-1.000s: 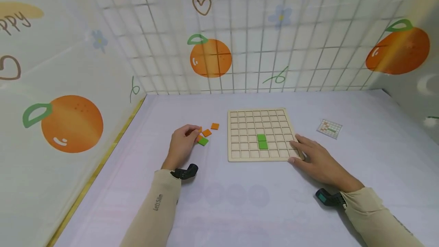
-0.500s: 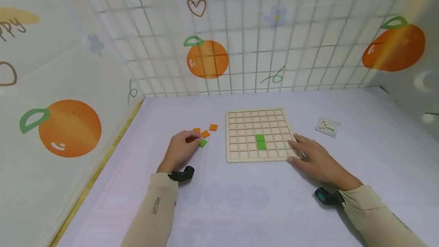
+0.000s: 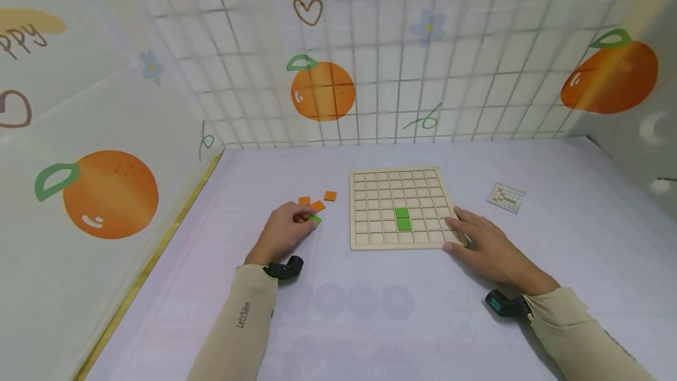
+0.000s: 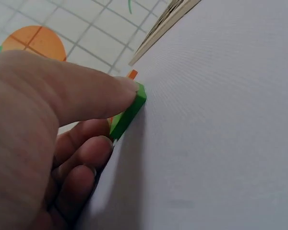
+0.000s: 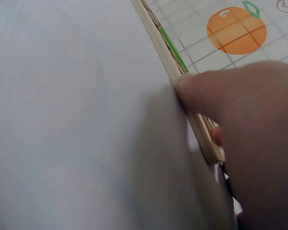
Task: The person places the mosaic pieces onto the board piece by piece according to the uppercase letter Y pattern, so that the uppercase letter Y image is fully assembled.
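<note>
In the head view my left hand [image 3: 280,233] is left of the board, its thumb and fingers on a green square tile [image 3: 316,220]. The left wrist view has the thumb on top of that green tile [image 4: 128,114], pinching it with fingers partly hidden. Three orange tiles lie just beyond it, one [image 3: 330,196] nearest the board. The wooden grid board [image 3: 372,217] holds two green tiles [image 3: 404,219] in adjoining cells. My right hand [image 3: 489,251] rests on the board's near right corner, thumb [image 5: 194,88] against the front edge and extended fingers over the right side.
A small printed grid card [image 3: 506,198] lies right of the board. The table [image 3: 338,322] has a pale cloth, with a yellow strip [image 3: 153,269] along its left edge. Sheets printed with oranges hang behind and at the sides, in front of a wire grid at the back.
My left hand has shifted from an orange tile to the green tile, leaving the orange one on the table. The right hand stays on the board's corner.
</note>
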### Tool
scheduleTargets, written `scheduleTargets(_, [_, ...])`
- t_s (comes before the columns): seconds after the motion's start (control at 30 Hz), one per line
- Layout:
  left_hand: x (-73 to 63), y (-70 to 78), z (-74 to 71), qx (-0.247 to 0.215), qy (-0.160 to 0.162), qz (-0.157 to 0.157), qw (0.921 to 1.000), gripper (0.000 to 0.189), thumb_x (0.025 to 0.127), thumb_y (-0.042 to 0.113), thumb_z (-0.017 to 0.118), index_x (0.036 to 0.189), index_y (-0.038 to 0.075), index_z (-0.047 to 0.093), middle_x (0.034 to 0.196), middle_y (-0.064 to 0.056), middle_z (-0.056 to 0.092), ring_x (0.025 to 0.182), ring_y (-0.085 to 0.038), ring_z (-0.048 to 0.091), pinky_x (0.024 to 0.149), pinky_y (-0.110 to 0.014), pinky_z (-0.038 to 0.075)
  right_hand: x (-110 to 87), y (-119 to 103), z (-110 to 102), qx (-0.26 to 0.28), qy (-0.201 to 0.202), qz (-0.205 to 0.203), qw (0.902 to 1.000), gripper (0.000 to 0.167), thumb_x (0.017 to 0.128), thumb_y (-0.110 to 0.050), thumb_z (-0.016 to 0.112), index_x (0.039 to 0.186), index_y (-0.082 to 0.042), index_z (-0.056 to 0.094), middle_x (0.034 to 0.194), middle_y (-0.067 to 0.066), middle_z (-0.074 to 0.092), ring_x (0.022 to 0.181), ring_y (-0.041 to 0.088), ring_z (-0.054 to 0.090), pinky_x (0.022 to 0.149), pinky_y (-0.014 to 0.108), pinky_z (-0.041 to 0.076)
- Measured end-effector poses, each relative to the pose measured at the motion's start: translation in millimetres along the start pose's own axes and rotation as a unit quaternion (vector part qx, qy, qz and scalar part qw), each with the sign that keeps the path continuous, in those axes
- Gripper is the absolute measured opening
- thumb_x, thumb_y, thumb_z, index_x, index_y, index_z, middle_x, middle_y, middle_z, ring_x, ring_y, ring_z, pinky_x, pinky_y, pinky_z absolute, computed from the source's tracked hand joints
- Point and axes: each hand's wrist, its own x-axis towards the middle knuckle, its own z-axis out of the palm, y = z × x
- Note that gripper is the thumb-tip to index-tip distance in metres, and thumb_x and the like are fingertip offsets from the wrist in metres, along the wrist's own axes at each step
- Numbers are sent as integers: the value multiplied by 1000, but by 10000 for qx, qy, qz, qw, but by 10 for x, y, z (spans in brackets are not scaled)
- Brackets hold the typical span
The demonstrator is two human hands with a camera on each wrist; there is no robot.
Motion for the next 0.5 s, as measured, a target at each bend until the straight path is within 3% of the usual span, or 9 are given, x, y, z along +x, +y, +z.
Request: scheduleTargets(0.5, [11, 62, -8, 258, -191, -79, 9995, 28, 88, 22, 77, 114, 12, 76, 99, -3, 60, 90, -20, 54, 82, -35, 46, -3, -14, 3, -1, 2, 39, 10000, 72, 97, -51, 61, 150, -6, 45, 162, 19, 25, 146, 46, 21, 110, 67, 21])
